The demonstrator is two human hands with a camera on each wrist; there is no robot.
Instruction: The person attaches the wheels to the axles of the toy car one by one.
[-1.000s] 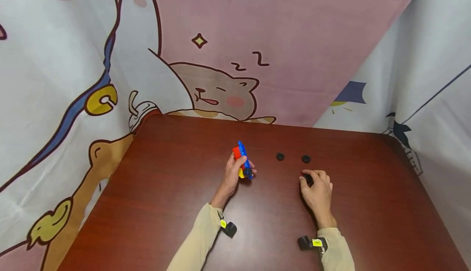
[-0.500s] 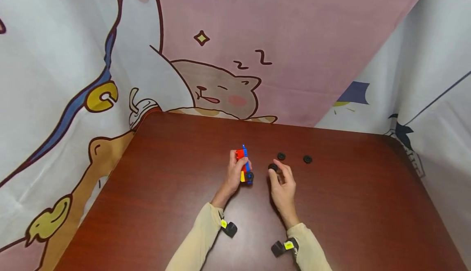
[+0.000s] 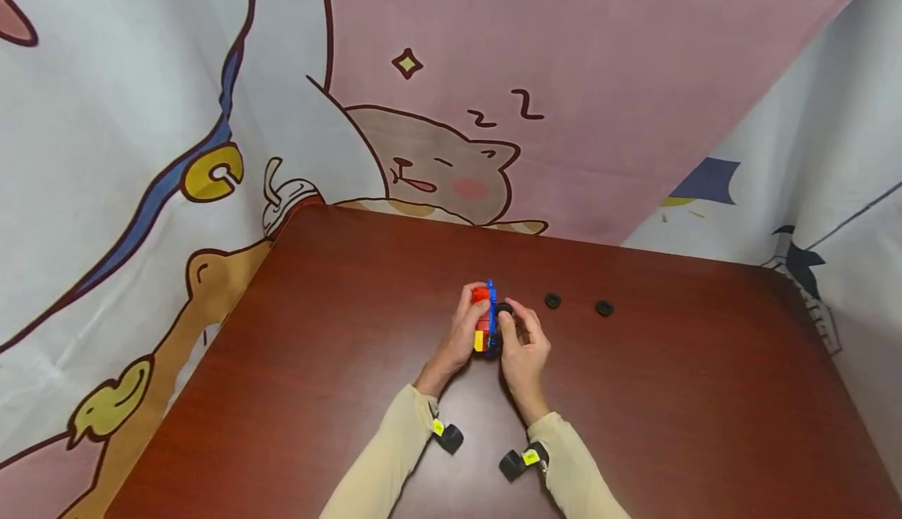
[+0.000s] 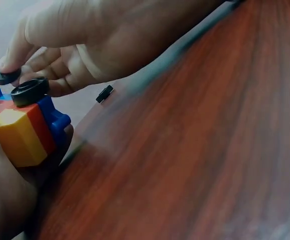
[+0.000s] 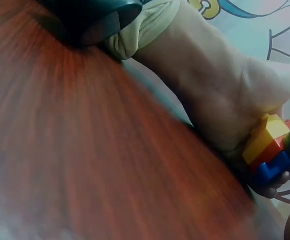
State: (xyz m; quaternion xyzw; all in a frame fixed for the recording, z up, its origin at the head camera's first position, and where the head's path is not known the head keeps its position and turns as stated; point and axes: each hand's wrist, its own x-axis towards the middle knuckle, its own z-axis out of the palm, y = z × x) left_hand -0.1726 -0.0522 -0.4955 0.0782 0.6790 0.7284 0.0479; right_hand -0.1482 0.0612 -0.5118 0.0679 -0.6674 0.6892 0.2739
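1. Toy block car (image 4: 34, 125), red, yellow and blue: held over the table (image 3: 634, 394), towards its far edge and between the left and right edges. Yellow end faces the near side.
2. Left hand (image 3: 465, 329): curled round the car, thumb laid across it.
3. Right hand (image 3: 524, 347): pinches a black wheel (image 4: 7, 76) between thumb and fingers, just beside the car's blue side. Whether wheel and car touch: cannot tell.
4. Mounted wheel (image 4: 32, 94): sits on the car near the yellow end.
5. Nearer loose wheel (image 3: 553, 300) and farther loose wheel (image 3: 604, 308): on the table beyond the right hand, towards the far right corner.
6. Risk, judged: pinched wheel could slip; cause, a small round rim under few fingertips.
7. Risk, judged: sideways pressure could twist the car or part its blocks if the left-hand grip is loose.
8. Risk, judged: right-hand fingers crowd the mounted wheel; a knock might loosen it.
9. Risk, judged: a dropped wheel could roll towards a table edge.
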